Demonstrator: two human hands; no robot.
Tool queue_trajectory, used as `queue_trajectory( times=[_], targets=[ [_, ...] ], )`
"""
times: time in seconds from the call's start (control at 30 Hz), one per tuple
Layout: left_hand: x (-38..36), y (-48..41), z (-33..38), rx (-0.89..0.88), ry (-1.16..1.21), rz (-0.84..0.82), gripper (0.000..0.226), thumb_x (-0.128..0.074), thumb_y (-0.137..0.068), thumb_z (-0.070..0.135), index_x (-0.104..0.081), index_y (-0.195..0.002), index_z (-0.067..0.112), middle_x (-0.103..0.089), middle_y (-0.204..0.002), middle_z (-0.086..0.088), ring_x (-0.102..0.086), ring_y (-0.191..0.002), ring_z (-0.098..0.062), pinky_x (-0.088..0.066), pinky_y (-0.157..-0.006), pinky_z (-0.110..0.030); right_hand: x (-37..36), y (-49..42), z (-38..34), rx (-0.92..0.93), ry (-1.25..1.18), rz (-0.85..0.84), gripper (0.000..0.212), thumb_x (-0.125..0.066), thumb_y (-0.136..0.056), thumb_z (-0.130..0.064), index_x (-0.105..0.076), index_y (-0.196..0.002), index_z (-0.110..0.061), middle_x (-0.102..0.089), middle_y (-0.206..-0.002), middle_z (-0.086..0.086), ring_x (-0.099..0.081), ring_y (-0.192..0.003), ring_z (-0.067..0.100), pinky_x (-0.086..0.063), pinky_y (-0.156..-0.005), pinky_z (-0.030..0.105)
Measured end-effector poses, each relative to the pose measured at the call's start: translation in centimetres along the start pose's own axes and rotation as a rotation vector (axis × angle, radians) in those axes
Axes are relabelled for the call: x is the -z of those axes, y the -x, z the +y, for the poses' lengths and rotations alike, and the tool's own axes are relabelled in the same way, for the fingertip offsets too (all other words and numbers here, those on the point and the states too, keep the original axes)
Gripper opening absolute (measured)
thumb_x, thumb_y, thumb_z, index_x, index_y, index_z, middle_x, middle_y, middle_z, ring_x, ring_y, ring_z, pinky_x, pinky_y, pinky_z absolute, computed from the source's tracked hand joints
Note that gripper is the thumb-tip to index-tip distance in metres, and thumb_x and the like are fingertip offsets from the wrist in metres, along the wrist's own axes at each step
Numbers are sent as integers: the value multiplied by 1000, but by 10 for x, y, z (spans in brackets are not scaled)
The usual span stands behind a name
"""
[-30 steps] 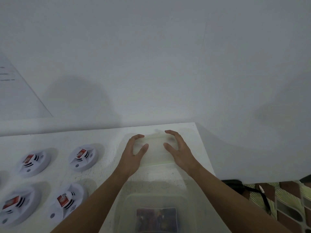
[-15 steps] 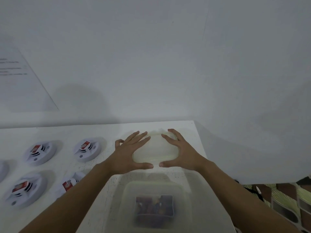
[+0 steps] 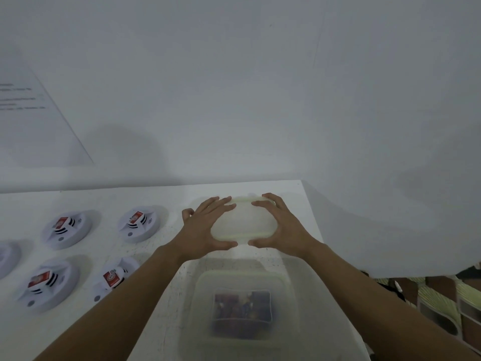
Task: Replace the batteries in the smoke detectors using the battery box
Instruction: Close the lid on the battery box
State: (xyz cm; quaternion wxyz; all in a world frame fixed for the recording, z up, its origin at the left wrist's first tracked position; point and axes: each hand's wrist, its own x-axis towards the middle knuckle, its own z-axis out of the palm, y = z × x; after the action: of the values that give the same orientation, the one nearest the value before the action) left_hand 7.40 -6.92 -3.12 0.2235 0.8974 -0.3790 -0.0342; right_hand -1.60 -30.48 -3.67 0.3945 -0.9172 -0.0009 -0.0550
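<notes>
A white bench [image 3: 156,199] set against a bare wall carries the job's parts. The translucent battery box [image 3: 294,303] stands uncovered at the near edge by the right-hand side, with dark batteries [image 3: 242,311] lying blurred on its floor. Its lid [image 3: 243,222] lies in the far right corner, long axis running along the far edge. Four smoke detectors [image 3: 138,225] with red-labelled cells sit in two rows towards the left edge, and a fifth is cut off by the frame.

The left grip [image 3: 205,227] lies over the lid's left end, fingers straight and spread, thumb at the near rim. The right grip [image 3: 283,225] takes the right end – fingers bent over the far rim, thumb on the near one. Whether the lid rests fully on the bench cannot be told.

The lid looks as good as parked, so the next reach is probably for a battery. The box lies straight back from both grips, between the forearms and about equally near each – while the detectors lie left, nearer the left grip.
</notes>
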Motion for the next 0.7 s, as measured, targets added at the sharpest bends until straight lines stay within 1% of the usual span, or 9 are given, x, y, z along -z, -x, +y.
queue_trajectory(
  times=[0.1,0.2,0.27,0.3,0.37,0.4,0.53,0.63,0.7],
  targets=[
    [5,3,7,32,-20,-69,95,-68,-71,74,-24,-151,46,-4,-163,28,11,-149,6,-7,-114,-45,1,5,-9,-66,-15,-46,100,-91,-65,-48,-38,-148,-40,-5,-164,-20,-18,-149,7,-28,-120,37],
    [12,17,16,54,159,-30,100,-69,-69,75,-18,-151,50,3,-163,29,16,-148,6,-7,-113,-45,4,22,-21,-179,-214,-26,99,-86,-68,-55,-33,-151,-47,6,-164,-26,-11,-150,4,-25,-122,39],
    [17,34,22,127,354,61,88,-73,-73,68,-27,-147,55,-11,-161,32,1,-150,6,-10,-115,-43,5,41,-29,-201,-385,107,82,-81,-74,-55,-40,-144,-51,-6,-164,-25,-18,-149,2,-27,-123,40],
    [18,45,24,180,447,123,75,-72,-76,64,-35,-141,57,-23,-157,33,-14,-150,3,-19,-118,-42,4,52,-33,-204,-442,177,71,-79,-77,-52,-45,-140,-51,-16,-161,-23,-24,-146,1,-28,-122,40],
    [15,67,27,271,575,220,53,-65,-80,60,-44,-129,59,-42,-144,32,-37,-140,1,-39,-107,-34,-3,74,-38,-217,-505,235,58,-77,-82,-48,-49,-133,-50,-30,-152,-27,-33,-140,-2,-31,-121,39],
    [12,79,29,293,611,231,50,-62,-81,60,-43,-127,59,-45,-140,31,-41,-137,1,-42,-101,-30,-7,83,-41,-220,-515,228,59,-76,-83,-47,-47,-134,-51,-32,-147,-31,-35,-138,-3,-32,-120,38],
    [-4,116,36,328,703,192,67,-66,-84,51,-32,-142,53,-37,-148,25,-37,-136,4,-41,-102,-29,-21,110,-43,-271,-562,197,71,-78,-84,-44,-36,-140,-52,-27,-135,-46,-37,-135,3,-33,-118,34],
    [-17,131,48,331,700,172,74,-64,-89,42,-24,-150,43,-29,-156,21,-32,-139,1,-37,-112,-35,-32,128,-44,-327,-620,174,76,-79,-86,-27,-34,-142,-50,-32,-141,-34,-38,-134,10,-36,-113,32],
    [-25,135,53,348,729,169,71,-58,-89,42,-21,-149,43,-27,-159,18,-30,-141,2,-32,-119,-40,-40,136,-43,-368,-618,200,78,-81,-84,-26,-35,-144,-43,-35,-149,-21,-39,-133,12,-36,-104,26]
  ],
)
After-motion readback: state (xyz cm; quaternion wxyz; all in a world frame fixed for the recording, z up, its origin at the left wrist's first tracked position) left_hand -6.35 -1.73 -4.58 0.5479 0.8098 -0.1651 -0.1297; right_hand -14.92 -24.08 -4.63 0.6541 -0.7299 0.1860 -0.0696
